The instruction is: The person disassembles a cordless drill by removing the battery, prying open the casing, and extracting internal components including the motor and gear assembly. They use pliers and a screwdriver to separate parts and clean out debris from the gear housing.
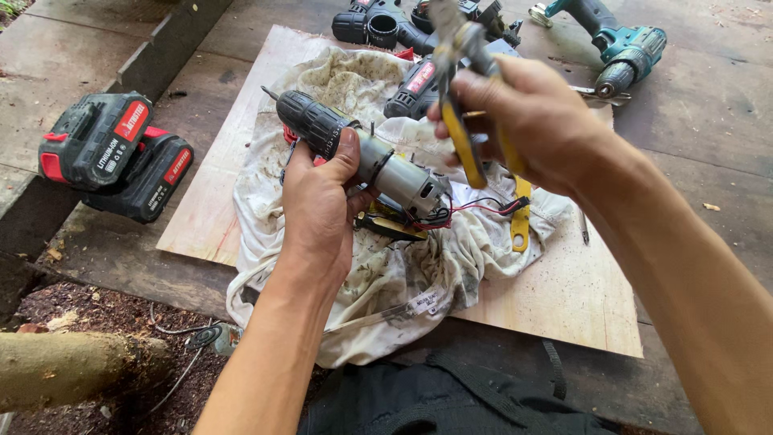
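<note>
L hand (318, 205) clamping bare drill motor w/ chuck (354, 149), steadying it over stained rag (386, 274); R hand (523, 121) gripping yellow-handled pliers (463, 121) raised clear, jaws up.

Left arm: bare, reaching up from the lower middle of the view, forearm straight, wrist slightly bent.
Left hand (318, 205): back toward the camera, fingers curled shut in a grip, thumb (346, 157) pressed over the top.
Right arm: bare, entering from the lower right corner, angled up and to the left.
Right hand (527, 113): raised higher than the left, clenched in a closed grip, knuckles toward the camera.
Spacing: hands near each other, not touching.
</note>
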